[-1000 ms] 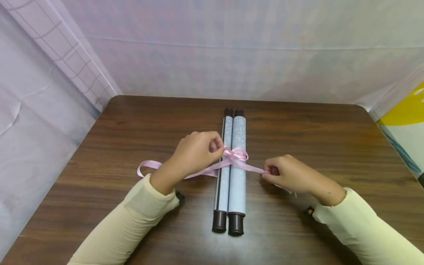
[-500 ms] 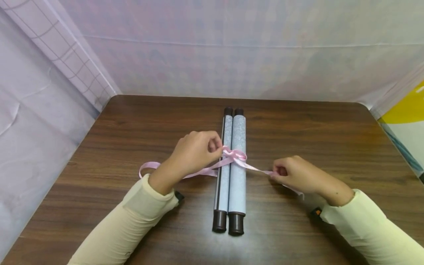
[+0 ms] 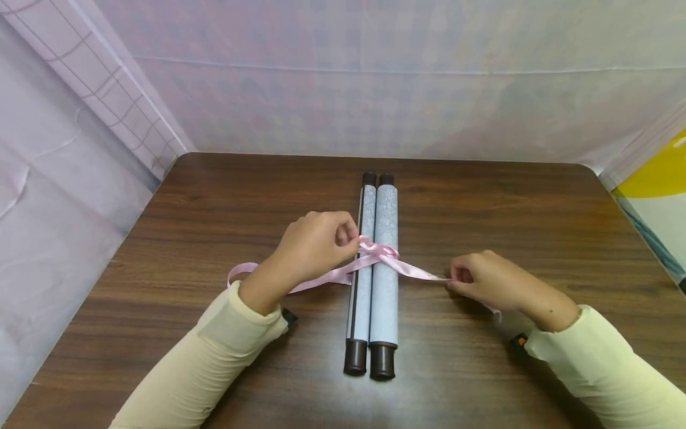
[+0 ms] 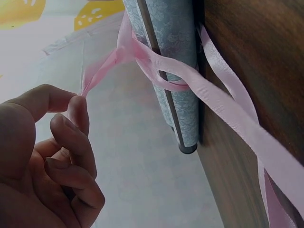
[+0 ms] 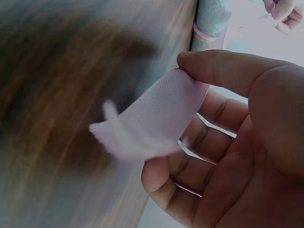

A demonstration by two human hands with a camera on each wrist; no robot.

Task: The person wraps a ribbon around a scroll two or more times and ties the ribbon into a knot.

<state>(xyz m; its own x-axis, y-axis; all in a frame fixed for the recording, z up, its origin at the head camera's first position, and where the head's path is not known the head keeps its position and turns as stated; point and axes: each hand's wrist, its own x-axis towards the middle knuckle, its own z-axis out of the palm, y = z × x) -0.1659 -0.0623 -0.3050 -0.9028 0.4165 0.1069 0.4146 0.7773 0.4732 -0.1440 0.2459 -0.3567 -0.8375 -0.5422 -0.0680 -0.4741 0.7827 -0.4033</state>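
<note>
Two scrolls with pale blue patterned backing and dark end knobs lie side by side on the table. A pink ribbon goes around their middle, with a knot and a small loop on top. My left hand pinches a loop of the ribbon between thumb and forefinger, just left of the knot. Off to the right, my right hand pinches one ribbon tail, drawn taut from the knot. In the right wrist view the frayed ribbon end sticks out past my thumb. Another tail trails left beneath my left wrist.
The brown wood-grain table has a far edge against a pale curtain. White sheeting hangs at the left. A yellow patch shows beyond the right edge.
My right hand has moved right, pulling the ribbon tail along. The loop on the right of the knot has shrunk. My left hand stays nearly in place.
</note>
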